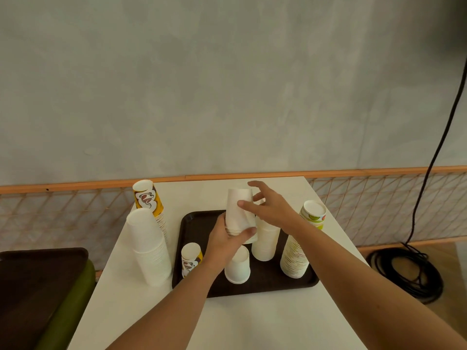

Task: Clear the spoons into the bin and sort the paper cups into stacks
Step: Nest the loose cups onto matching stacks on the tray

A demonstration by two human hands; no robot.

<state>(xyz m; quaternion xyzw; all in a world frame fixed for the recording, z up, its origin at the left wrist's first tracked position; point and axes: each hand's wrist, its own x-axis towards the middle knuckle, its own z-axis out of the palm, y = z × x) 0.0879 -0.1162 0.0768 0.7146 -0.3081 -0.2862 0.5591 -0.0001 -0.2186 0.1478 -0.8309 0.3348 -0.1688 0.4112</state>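
My left hand [226, 245] grips the lower rim of an upside-down stack of plain white cups [239, 210], held above the dark tray [194, 224]. My right hand [267, 207] touches the stack's side with spread, relaxed fingers. On the tray stand a short white stack [237, 266], a taller white stack [265, 242], a yellow-and-brown printed cup [190, 258] and a tall green-printed stack [299, 246]. Left of the tray on the table stand a tall white stack [149, 246] and a yellow printed stack [149, 198]. No spoons are visible.
The white table [227, 322] ends against an orange-railed mesh fence [379, 198]. To the left sits another dark tray [35, 286] on a green-edged surface. A coiled black cable [409, 274] lies on the floor at right.
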